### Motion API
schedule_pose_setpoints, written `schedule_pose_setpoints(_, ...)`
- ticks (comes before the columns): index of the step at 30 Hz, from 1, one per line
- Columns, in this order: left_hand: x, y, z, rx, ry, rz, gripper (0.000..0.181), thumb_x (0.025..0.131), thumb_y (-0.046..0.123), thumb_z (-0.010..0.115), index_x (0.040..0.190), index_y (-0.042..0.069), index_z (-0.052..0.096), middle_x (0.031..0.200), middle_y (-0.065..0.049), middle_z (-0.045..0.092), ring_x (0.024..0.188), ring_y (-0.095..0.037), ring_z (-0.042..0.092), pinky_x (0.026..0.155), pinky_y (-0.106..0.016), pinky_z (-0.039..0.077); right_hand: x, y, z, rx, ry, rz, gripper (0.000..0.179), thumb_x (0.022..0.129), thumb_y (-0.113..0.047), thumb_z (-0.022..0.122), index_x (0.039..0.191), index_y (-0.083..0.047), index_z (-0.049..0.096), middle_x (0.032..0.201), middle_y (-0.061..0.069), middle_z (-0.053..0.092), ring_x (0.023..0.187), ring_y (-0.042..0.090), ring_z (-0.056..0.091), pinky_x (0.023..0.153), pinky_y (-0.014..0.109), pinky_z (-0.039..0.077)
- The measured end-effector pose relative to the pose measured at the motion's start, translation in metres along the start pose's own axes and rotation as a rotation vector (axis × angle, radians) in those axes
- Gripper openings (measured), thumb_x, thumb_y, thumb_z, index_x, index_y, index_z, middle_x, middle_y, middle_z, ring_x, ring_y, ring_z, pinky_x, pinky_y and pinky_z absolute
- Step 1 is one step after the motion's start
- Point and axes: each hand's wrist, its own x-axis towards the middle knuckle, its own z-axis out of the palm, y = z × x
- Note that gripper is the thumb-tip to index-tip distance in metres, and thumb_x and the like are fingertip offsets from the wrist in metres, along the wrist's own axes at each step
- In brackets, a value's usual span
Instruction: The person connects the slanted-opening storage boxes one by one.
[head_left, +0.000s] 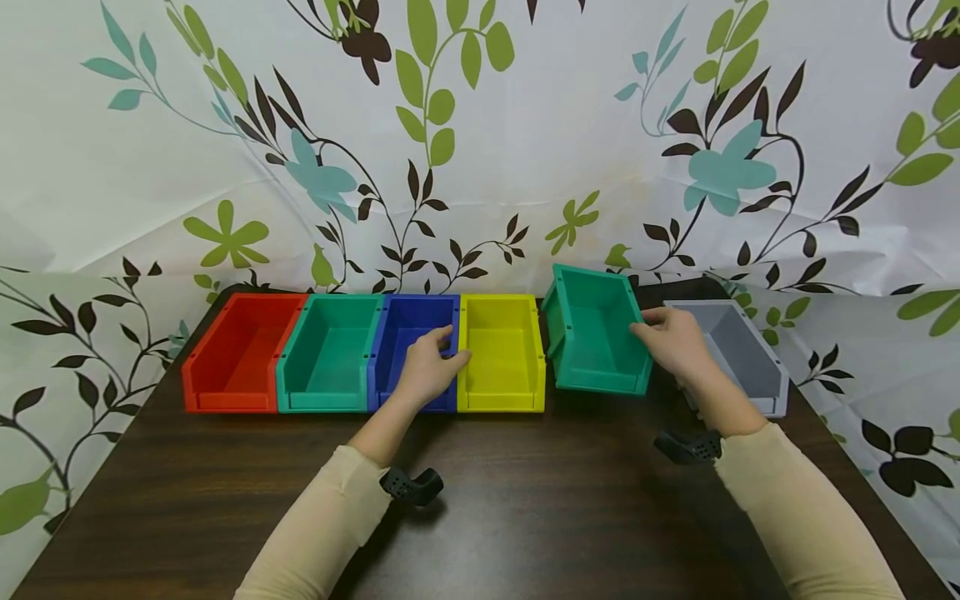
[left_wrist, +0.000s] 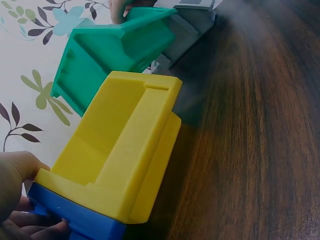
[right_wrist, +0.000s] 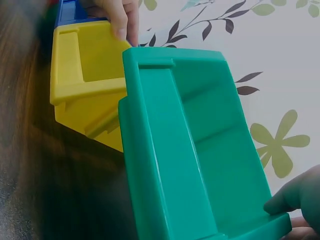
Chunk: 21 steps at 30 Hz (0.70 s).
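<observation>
My left hand [head_left: 429, 367] pinches the adjoining walls of the blue bin [head_left: 420, 310] and the yellow bin [head_left: 501, 401]. In the left wrist view its thumb lies at the yellow wall, with the other fingers on the blue side. With my right hand [head_left: 678, 343] I grip the right wall of a green bin [head_left: 596, 333], thumb on the inside. That bin is tilted and raised off the table, just right of the yellow one. The right wrist view shows it from close by, with nothing inside.
A red bin [head_left: 231, 402] and another green bin [head_left: 330, 402] continue the row to the left. To the right, a grey bin [head_left: 759, 398] stands apart, partly behind my right hand. The dark wooden table [head_left: 525, 500] meets a leaf-patterned cloth [head_left: 570, 108] at the back.
</observation>
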Motion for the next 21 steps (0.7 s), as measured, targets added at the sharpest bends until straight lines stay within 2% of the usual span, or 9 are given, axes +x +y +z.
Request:
schedule_pose_setpoints(6,-0.0003,-0.0008,0.0006,0.001,0.003,0.0,0.058,0.088,0.024,0.064,0.139,0.001,0.045,0.134,-0.021,0.053,0.123,-0.032,0.053,0.095,-0.045,0.049,-0.0014,-0.0016,0.0032,0.032,-0.009,0.014,0.049,0.095,-0.021,0.051,0.129,0.014,0.047,0.117,0.034,0.059,0.099,0.037,0.064,0.069,0.029,0.055)
schedule_pose_setpoints(21,-0.0002,-0.0034,0.0021,-0.014,0.005,0.016,0.06,0.088,0.025,0.064,0.139,0.001,0.044,0.136,-0.021,0.052,0.119,-0.032,0.056,0.092,-0.044,0.051,0.0019,-0.0009,0.0056,0.052,-0.026,0.011,0.049,0.095,-0.02,0.05,0.13,0.014,0.046,0.117,0.034,0.059,0.098,0.036,0.064,0.071,0.031,0.056)
